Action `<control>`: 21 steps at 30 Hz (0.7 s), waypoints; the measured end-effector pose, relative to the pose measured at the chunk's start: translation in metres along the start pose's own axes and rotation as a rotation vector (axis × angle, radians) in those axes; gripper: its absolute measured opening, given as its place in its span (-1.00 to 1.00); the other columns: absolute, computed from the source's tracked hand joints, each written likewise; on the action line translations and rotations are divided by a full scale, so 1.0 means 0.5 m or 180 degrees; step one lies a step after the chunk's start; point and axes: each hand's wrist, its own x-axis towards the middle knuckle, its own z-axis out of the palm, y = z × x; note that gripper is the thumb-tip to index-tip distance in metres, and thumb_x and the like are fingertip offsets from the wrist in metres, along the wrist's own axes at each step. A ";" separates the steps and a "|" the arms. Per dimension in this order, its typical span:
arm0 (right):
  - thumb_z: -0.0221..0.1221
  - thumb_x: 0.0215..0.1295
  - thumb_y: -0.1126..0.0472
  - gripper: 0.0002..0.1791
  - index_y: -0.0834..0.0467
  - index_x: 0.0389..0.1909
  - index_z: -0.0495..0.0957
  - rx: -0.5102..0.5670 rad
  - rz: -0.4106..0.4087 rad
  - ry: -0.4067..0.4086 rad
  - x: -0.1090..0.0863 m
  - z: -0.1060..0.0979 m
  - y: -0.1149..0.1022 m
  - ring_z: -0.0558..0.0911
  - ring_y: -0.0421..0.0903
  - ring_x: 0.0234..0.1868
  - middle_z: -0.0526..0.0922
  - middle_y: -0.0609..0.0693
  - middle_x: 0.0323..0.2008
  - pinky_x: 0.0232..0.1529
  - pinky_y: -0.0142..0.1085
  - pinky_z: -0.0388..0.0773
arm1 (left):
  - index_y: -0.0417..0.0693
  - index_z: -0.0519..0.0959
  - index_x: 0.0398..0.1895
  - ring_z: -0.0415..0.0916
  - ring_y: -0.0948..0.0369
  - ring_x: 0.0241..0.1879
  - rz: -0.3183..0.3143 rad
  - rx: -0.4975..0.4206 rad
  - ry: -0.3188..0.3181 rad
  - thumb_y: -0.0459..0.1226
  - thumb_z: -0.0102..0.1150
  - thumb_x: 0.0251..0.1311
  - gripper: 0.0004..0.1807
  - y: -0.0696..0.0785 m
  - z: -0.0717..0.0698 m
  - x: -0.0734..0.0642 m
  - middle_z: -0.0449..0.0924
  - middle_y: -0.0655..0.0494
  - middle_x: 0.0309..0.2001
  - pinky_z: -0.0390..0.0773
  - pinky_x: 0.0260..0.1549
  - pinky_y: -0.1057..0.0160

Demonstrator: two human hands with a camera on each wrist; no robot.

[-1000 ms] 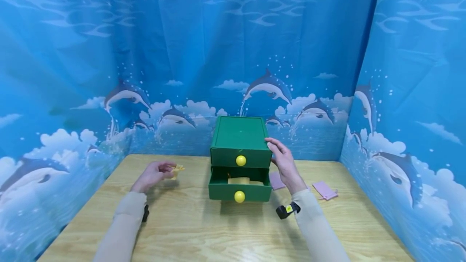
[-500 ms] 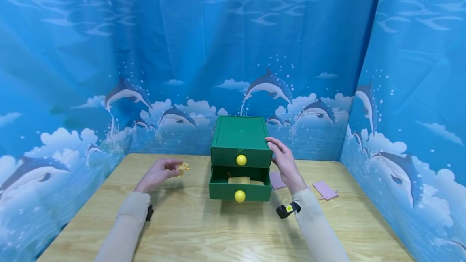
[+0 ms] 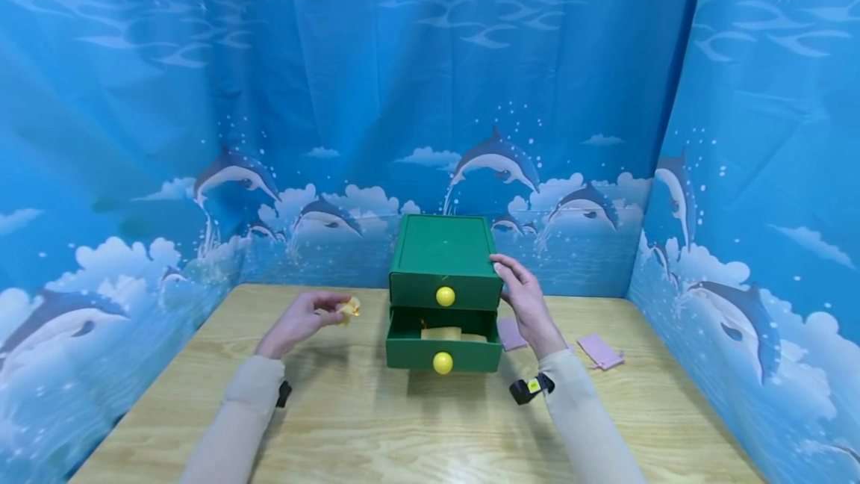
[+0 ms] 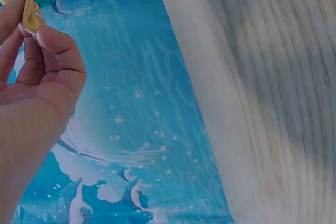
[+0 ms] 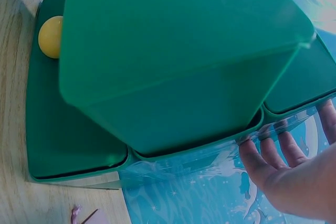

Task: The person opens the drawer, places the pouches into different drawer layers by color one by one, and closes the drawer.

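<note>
My left hand (image 3: 301, 321) pinches a small folded yellow cloth pouch (image 3: 350, 308) between thumb and fingers, above the table left of the green drawer unit (image 3: 445, 245). Close up in the left wrist view, the pouch (image 4: 32, 18) shows as doubled fabric. The unit's middle drawer (image 3: 410, 355), with a yellow knob, stands pulled out, and pale yellow pieces (image 3: 440, 333) lie inside it. Fingertips of my right hand (image 3: 529, 308) rest on the unit's upper right side. In the right wrist view, a closed drawer with a yellow knob (image 5: 51, 37) shows below the pulled-out one.
Two pink pouches lie right of the unit: one pouch (image 3: 600, 352) with a drawstring, another pink pouch (image 3: 510, 333) partly behind my right hand. The wooden table (image 3: 363, 424) ends at a blue dolphin-print curtain (image 3: 322, 95) behind and on the right.
My left hand has moved right and slightly up with the yellow pouch, nearer to the drawer unit. My right hand, the unit and its drawer stay where they were.
</note>
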 end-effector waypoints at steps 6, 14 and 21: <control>0.07 0.45 -0.09 -0.45 0.10 0.33 0.39 0.0006 -0.0042 -0.0023 0.000 -0.001 0.002 0.26 0.01 0.42 0.23 -0.01 0.45 0.41 0.16 0.19 | -0.18 0.55 0.20 0.50 0.16 -0.10 0.0152 0.0118 0.0016 -0.26 0.27 0.26 -0.56 0.016 0.012 0.002 0.61 -0.06 -0.04 0.60 -0.19 0.25; 0.08 0.44 -0.11 -0.43 0.11 0.34 0.38 0.0007 -0.0095 -0.0052 0.003 -0.001 0.005 0.28 0.02 0.40 0.22 0.01 0.45 0.40 0.15 0.21 | -0.13 0.56 0.20 0.52 0.13 -0.08 0.0280 0.0173 -0.0005 -0.28 0.25 0.27 -0.58 0.046 0.021 0.000 0.64 -0.01 -0.05 0.60 -0.17 0.21; 0.08 0.46 -0.07 -0.47 0.10 0.32 0.40 0.0010 -0.0053 -0.0003 0.003 -0.002 0.004 0.23 -0.01 0.44 0.23 -0.03 0.45 0.40 0.14 0.21 | -0.08 0.56 0.19 0.52 0.11 -0.08 0.0330 0.0080 0.0058 -0.29 0.25 0.27 -0.60 0.066 0.030 -0.002 0.62 -0.03 -0.02 0.61 -0.17 0.21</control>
